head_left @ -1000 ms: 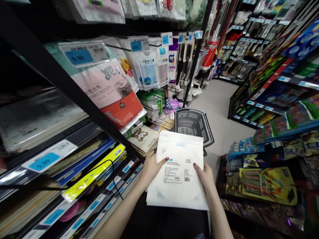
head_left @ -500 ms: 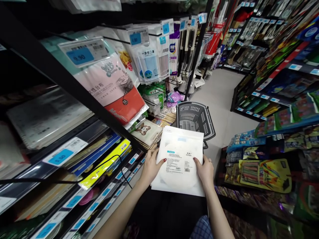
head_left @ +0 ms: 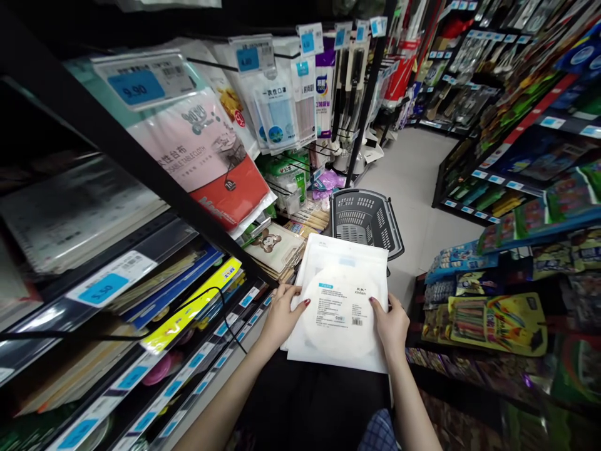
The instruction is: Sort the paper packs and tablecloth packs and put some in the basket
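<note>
Both of my hands hold a flat white plastic packet [head_left: 342,344] marked "xinfan", with a pale round shape showing through its front. Behind its left side peeks the edge of another white packet, slightly offset. My left hand [head_left: 283,316] grips the left edge, thumb on the front and fingers behind. On the right edge, my right hand [head_left: 390,322] pinches it the same way, its thumb beside the small print. What the round thing inside is, I cannot tell. Just beyond the packets, a grey shopping basket [head_left: 390,228] stands on the floor.
To my left, a shelf rack holds a tablecloth pack [head_left: 201,156], mask packs [head_left: 277,113] and a bear-print pad [head_left: 270,241]. A thin black cable [head_left: 225,304] hangs across it. Snack bags [head_left: 498,322] line the right side. The aisle floor [head_left: 413,169] runs ahead.
The front packet has shifted a little right against the one behind, whose left edge now shows more. My right hand has moved slightly right. The view has turned slightly.
</note>
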The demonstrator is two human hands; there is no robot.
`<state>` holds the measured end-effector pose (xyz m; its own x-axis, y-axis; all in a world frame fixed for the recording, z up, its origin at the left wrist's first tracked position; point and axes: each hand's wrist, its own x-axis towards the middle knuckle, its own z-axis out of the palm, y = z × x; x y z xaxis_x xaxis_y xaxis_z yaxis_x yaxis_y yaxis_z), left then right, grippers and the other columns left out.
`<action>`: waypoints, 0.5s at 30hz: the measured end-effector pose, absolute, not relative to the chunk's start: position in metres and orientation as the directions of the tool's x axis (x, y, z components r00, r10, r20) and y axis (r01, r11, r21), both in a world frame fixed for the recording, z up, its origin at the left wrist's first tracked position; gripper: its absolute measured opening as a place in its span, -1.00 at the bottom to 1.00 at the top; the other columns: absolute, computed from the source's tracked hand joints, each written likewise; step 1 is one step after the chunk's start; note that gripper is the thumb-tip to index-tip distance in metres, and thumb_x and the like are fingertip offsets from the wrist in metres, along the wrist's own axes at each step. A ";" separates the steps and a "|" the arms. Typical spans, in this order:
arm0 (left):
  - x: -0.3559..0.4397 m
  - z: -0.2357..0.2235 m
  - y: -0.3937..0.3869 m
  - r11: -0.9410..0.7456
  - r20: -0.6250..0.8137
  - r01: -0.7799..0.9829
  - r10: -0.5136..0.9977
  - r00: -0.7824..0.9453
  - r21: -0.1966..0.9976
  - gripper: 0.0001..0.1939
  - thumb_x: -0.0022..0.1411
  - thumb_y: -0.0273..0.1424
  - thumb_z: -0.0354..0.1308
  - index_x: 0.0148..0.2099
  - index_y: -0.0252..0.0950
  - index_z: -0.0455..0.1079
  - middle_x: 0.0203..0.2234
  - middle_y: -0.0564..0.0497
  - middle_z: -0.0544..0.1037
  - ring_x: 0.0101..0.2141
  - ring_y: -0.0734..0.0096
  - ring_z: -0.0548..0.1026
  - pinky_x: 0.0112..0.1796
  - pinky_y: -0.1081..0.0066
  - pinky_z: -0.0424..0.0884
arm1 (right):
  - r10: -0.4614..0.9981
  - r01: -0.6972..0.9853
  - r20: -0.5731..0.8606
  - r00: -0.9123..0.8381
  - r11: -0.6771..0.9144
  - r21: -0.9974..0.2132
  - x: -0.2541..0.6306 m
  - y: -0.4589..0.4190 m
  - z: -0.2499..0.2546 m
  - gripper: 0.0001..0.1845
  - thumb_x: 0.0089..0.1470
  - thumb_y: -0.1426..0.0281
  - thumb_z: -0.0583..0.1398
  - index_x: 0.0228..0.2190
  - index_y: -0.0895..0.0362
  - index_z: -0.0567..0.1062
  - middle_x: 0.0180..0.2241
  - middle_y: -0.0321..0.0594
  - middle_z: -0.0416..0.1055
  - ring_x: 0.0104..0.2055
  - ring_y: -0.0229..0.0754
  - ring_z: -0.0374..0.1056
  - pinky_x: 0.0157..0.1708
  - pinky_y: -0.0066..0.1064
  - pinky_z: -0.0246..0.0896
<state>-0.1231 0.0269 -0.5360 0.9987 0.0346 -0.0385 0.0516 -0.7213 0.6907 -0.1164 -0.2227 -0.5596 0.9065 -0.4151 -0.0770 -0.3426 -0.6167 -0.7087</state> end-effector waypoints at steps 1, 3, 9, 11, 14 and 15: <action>-0.123 -0.534 0.026 -0.734 -0.045 0.057 0.035 0.998 0.677 -0.80 0.07 -0.30 0.05 -0.27 -0.28 0.35 -0.33 -0.05 0.34 -0.24 0.23 0.29 -0.22 0.28 0.23 | -0.415 -0.341 -0.074 0.907 -0.616 -0.710 -0.116 -0.223 -0.560 -0.44 -0.10 0.13 0.09 -0.13 0.26 0.38 -0.17 0.04 0.36 -0.18 0.03 0.28 -0.20 -0.26 0.10; -0.124 -0.530 0.025 -0.754 -0.051 0.057 0.032 0.998 0.654 -0.83 0.06 -0.28 0.06 -0.37 -0.26 0.35 -0.41 -0.02 0.38 -0.30 0.23 0.31 -0.28 0.31 0.22 | -0.417 -0.335 -0.067 0.906 -0.615 -0.714 -0.116 -0.222 -0.559 -0.43 -0.10 0.13 0.09 -0.13 0.27 0.38 -0.17 0.05 0.35 -0.19 0.03 0.28 -0.21 -0.26 0.11; -0.126 -0.524 0.027 -0.719 -0.141 0.161 0.088 0.986 0.676 -0.83 0.03 -0.26 0.07 -0.37 -0.21 0.41 -0.51 0.02 0.48 -0.41 0.27 0.37 -0.39 0.38 0.17 | -0.408 -0.311 -0.038 0.912 -0.629 -0.712 -0.118 -0.219 -0.558 -0.42 -0.07 0.13 0.06 -0.09 0.27 0.36 -0.16 0.05 0.35 -0.17 0.04 0.28 -0.19 -0.25 0.11; -0.126 -0.525 0.028 -0.680 -0.161 0.187 0.103 0.982 0.708 -0.84 0.01 -0.26 0.08 -0.40 -0.21 0.42 -0.51 0.02 0.49 -0.43 0.29 0.38 -0.41 0.40 0.16 | -0.397 -0.281 -0.001 0.918 -0.647 -0.709 -0.120 -0.218 -0.558 -0.41 -0.04 0.14 0.04 -0.04 0.25 0.32 -0.11 0.05 0.33 -0.13 0.05 0.26 -0.16 -0.23 0.10; -0.126 -0.529 0.030 -0.607 -0.180 0.221 0.128 0.975 0.763 -0.82 -0.01 -0.25 0.08 -0.42 -0.24 0.41 -0.52 0.01 0.50 -0.43 0.30 0.40 -0.43 0.42 0.17 | -0.393 -0.239 0.064 0.917 -0.671 -0.702 -0.121 -0.215 -0.560 -0.42 0.00 0.17 0.02 0.00 0.26 0.28 -0.04 0.05 0.27 -0.05 0.03 0.22 -0.09 -0.23 0.06; -0.126 -0.530 0.030 -0.588 -0.192 0.236 0.137 0.972 0.774 -0.81 -0.02 -0.24 0.08 -0.43 -0.25 0.40 -0.53 0.01 0.49 -0.44 0.31 0.40 -0.44 0.43 0.18 | -0.392 -0.231 0.076 0.917 -0.676 -0.700 -0.120 -0.214 -0.560 -0.42 0.00 0.18 0.01 0.00 0.27 0.27 -0.02 0.04 0.26 -0.04 0.02 0.21 -0.08 -0.24 0.05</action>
